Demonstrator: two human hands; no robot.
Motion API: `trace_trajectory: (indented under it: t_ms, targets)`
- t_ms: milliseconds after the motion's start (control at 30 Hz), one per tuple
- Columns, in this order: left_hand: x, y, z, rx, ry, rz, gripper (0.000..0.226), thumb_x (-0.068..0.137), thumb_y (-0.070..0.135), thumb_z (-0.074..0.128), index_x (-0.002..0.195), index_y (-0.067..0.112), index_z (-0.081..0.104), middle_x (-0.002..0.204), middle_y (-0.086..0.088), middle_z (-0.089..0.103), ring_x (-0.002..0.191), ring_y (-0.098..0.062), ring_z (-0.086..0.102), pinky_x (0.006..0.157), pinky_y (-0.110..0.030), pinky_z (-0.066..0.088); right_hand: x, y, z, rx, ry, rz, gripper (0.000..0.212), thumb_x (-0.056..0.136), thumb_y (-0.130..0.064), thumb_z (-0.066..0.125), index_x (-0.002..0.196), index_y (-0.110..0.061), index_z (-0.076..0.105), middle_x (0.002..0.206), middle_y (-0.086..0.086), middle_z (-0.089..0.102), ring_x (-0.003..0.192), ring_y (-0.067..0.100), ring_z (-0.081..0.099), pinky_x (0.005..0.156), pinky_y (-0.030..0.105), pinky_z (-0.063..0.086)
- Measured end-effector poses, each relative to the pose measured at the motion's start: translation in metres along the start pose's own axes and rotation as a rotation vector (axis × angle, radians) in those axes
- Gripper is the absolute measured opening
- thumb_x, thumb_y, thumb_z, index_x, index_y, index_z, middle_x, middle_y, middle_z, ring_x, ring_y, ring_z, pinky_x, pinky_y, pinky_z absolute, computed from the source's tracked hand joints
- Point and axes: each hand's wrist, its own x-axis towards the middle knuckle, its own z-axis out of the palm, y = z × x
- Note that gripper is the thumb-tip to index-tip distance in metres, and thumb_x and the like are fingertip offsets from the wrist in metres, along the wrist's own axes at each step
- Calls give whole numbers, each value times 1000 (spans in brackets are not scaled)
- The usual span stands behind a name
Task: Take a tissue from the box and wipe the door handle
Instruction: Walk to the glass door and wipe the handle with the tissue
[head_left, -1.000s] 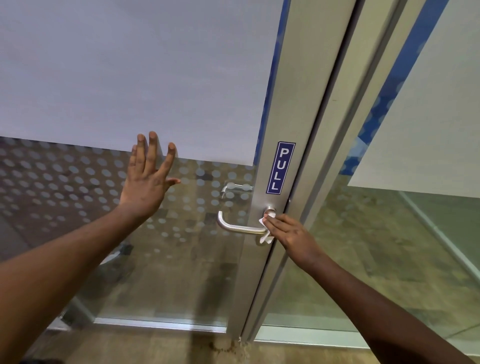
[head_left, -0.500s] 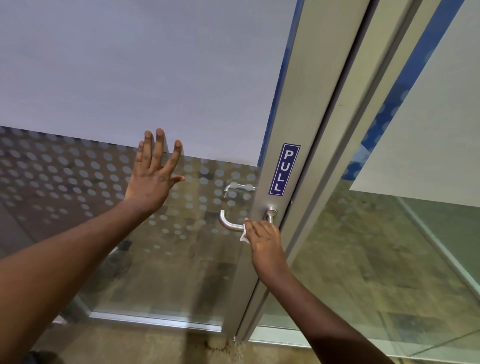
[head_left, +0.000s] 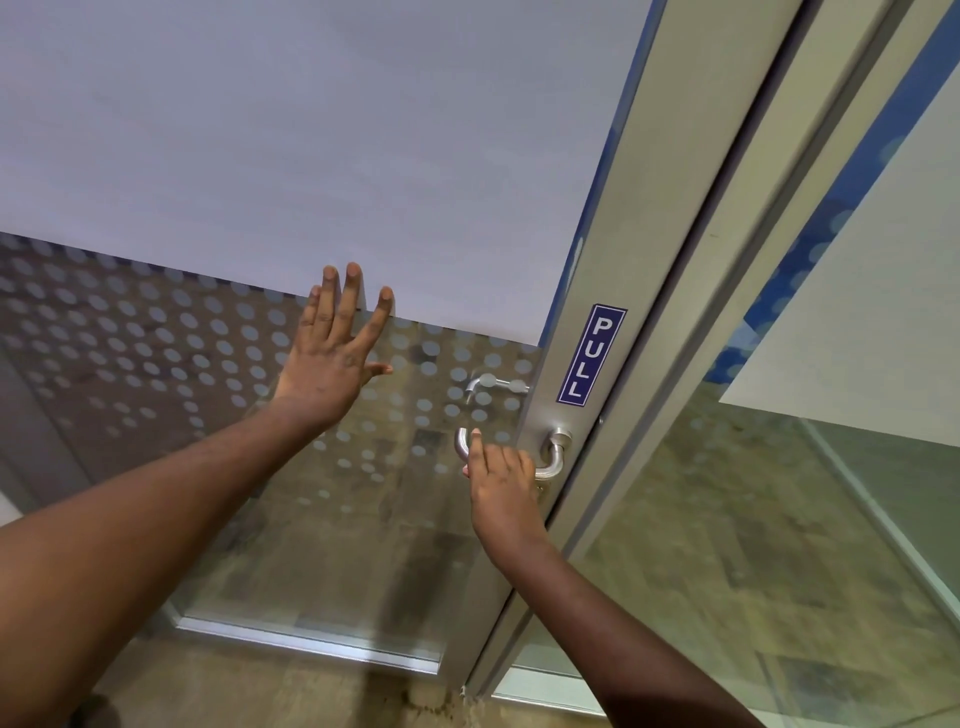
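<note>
A brushed-metal lever door handle (head_left: 555, 457) sticks out from the aluminium door frame, below a blue PULL sign (head_left: 591, 354). My right hand (head_left: 501, 486) is closed over the lever's middle and left part, index finger raised along its bent end. The tissue is hidden under that hand; only a tiny pale edge shows at the thumb side. My left hand (head_left: 332, 358) lies flat with fingers spread on the glass door panel, left of the handle. The tissue box is out of view.
The glass door (head_left: 260, 519) carries a frosted upper band and a dotted pattern. A second handle (head_left: 491, 387) shows through the glass on the far side. A fixed glass panel (head_left: 779, 545) stands to the right of the frame. Brown floor lies below.
My right hand has slid left along the lever, from the pivot end to the middle and the bent tip. The white tissue, visible earlier, is now covered. The left hand stays pressed on the glass.
</note>
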Motion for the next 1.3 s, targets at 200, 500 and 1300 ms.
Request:
trace_trajectory:
  t_ms: [200, 500, 1300]
  targets:
    - [0, 0, 0, -15, -18, -4, 99, 82, 57, 47, 149, 22, -16, 155, -18, -19, 139, -30, -35, 113, -38, -28, 9, -26, 0, -153, 56, 74, 62, 75, 2, 31, 136, 6, 41, 91, 9, 61, 85, 24, 57, 87, 38, 50]
    - [0, 0, 0, -38, -52, -16, 100, 82, 58, 47, 148, 22, -18, 154, -18, -27, 140, -32, -33, 115, -40, -25, 22, -52, -7, -304, -14, 164, 50, 77, -2, 42, 125, 5, 56, 87, 6, 68, 80, 18, 62, 81, 30, 52]
    - [-49, 54, -59, -1680, -512, -812, 24, 95, 12, 51, 108, -4, 64, 97, -18, 70, 69, -20, 64, 60, -27, 55, 38, -25, -66, 2056, -116, 615, 24, 100, -14, 44, 111, 0, 60, 103, 17, 65, 93, 26, 62, 79, 32, 52]
